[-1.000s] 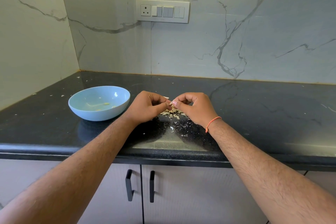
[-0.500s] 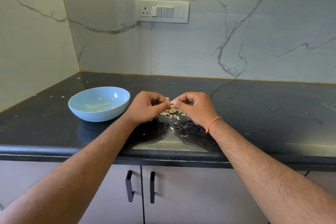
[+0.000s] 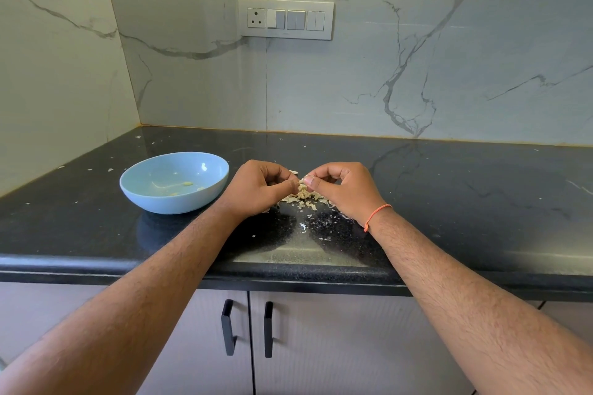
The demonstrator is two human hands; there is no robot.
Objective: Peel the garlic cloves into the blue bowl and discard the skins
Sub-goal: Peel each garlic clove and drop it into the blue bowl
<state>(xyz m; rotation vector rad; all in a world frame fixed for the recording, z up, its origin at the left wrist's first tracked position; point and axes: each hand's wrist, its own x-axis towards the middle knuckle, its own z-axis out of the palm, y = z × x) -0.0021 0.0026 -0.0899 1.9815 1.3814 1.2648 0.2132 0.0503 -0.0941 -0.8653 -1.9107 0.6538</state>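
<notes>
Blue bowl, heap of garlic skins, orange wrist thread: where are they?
blue bowl (image 3: 154, 199): head view, front outer wall.
garlic skins (image 3: 303, 197): head view, middle of the heap.
orange thread (image 3: 378, 210): head view, strand across the wrist.

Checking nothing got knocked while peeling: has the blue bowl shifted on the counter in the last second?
No. The blue bowl sits in the same spot, left of the left hand and well below the wall switch panel.

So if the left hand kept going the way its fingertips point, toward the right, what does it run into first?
Almost at once, the right hand: the left hand faces it fingertip to fingertip, with only the garlic clove pinched between them. The skin pile seems to lie lower, on the counter.
</notes>
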